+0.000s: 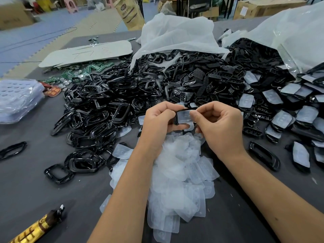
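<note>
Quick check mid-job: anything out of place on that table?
Two strays. A lone black frame lies at the far left, apart from the frame heap. A gold-and-brown wrapped object at the near left edge matches none of the parts. Otherwise nothing stands out.

Print on brown sack [130,14], gold wrapper [33,230]: unreadable.

Grey table [26,199] up front, blue/beige foam-mat floor [26,37] behind w/ cardboard boxes [273,6] & brown sack [130,14].

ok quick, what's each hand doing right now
Left hand: holds the black frame
Right hand: pinches the clear pad set in that frame
</note>
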Available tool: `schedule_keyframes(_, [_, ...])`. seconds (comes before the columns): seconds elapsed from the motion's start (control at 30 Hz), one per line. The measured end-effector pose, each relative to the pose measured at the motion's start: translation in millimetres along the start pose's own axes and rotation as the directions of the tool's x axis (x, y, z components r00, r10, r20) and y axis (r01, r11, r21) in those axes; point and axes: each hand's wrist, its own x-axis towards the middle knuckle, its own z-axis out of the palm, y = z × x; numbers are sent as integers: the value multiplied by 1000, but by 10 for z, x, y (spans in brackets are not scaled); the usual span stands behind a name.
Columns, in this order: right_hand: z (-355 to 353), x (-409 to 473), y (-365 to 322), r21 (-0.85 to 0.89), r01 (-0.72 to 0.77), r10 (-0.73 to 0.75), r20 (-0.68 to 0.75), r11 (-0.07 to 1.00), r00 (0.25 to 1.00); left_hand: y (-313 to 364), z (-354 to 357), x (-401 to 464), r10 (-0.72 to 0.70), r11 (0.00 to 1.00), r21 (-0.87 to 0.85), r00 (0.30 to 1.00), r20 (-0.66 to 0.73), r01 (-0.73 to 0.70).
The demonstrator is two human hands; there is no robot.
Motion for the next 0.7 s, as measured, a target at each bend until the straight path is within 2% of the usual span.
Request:
schedule_keyframes(0.3, [-1,8,-21,-74,1,-5,-47,997,999,11,37,-42,49,993,110,999,10,-50])
schedule_keyframes(0.7, [6,6,-12,-88,-6,1,-50,996,999,29,48,-50,56,988,146,998,-3,-55])
